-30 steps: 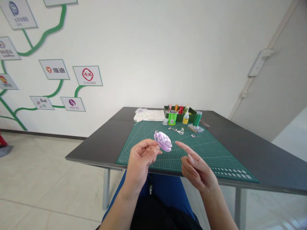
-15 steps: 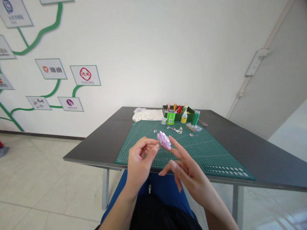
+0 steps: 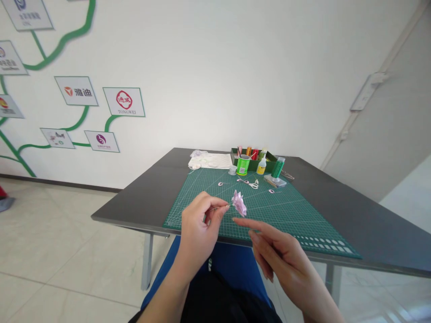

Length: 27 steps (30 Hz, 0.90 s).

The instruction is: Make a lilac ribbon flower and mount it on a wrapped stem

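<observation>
A pale lilac artificial flower (image 3: pixel 239 203) is held up over the near part of the green cutting mat (image 3: pixel 198 197). My left hand (image 3: pixel 204 222) pinches its thin stem between thumb and fingertips, just behind the petals, so the bloom faces right. Below and right of the flower is my right hand (image 3: pixel 278 251), its index finger stretched out toward the bloom and the others loosely curled. That hand holds nothing, and a small gap separates its fingertip from the petals.
White-handled scissors (image 3: pixel 251 184) and small lilac petal pieces (image 3: pixel 271 191) lie on the mat. Behind stand a green tin (image 3: pixel 243 166), a glue bottle (image 3: pixel 261 165), a green thread spool (image 3: pixel 278 168) and a dark green box (image 3: pixel 271 158). White sheets (image 3: pixel 218 160) lie at the back left.
The flower has turned from tilted up to facing right and shifted slightly right. My right hand has moved down and away from the petals, its index finger now pointing left.
</observation>
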Each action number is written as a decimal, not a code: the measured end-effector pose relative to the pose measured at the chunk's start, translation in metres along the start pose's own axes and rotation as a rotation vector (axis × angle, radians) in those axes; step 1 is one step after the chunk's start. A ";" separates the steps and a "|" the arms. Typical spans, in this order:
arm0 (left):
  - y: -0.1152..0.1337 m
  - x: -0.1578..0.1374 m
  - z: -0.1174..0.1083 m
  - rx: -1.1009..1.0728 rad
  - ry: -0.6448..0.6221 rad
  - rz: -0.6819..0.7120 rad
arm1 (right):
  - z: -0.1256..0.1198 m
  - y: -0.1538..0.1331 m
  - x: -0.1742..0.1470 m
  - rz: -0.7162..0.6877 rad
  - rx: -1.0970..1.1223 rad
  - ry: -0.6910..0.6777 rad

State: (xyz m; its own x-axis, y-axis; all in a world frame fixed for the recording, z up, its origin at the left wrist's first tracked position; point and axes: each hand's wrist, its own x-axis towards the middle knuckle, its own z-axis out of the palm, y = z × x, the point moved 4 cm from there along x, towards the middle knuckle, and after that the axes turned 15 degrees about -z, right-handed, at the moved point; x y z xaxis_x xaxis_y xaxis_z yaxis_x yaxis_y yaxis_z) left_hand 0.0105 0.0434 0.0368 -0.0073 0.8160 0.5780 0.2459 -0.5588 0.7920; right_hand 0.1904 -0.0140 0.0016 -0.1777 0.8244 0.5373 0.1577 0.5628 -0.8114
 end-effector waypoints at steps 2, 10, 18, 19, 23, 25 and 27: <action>0.002 -0.001 0.000 0.006 -0.012 0.011 | -0.003 -0.001 0.000 -0.001 -0.023 0.007; 0.010 -0.005 0.000 0.048 -0.003 0.083 | 0.000 -0.014 0.002 -0.018 -0.102 -0.049; 0.010 -0.006 0.001 0.133 0.011 0.151 | 0.000 -0.046 0.002 -0.127 -0.309 -0.238; 0.010 -0.006 0.002 0.139 0.008 0.152 | -0.001 -0.048 0.003 -0.147 -0.321 -0.250; 0.009 -0.007 0.004 0.161 -0.018 0.160 | -0.006 -0.057 0.006 -0.207 -0.373 -0.253; 0.009 -0.008 0.005 0.167 -0.029 0.159 | -0.009 -0.062 0.008 -0.221 -0.383 -0.241; 0.011 -0.008 0.005 0.173 -0.039 0.157 | -0.012 -0.067 0.012 -0.219 -0.359 -0.249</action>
State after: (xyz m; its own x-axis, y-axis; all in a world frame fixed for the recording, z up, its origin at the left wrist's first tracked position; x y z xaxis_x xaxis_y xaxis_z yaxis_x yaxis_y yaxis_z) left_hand 0.0181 0.0317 0.0397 0.0802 0.7282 0.6807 0.4037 -0.6481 0.6458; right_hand 0.1892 -0.0407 0.0653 -0.4640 0.6698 0.5797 0.4079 0.7425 -0.5314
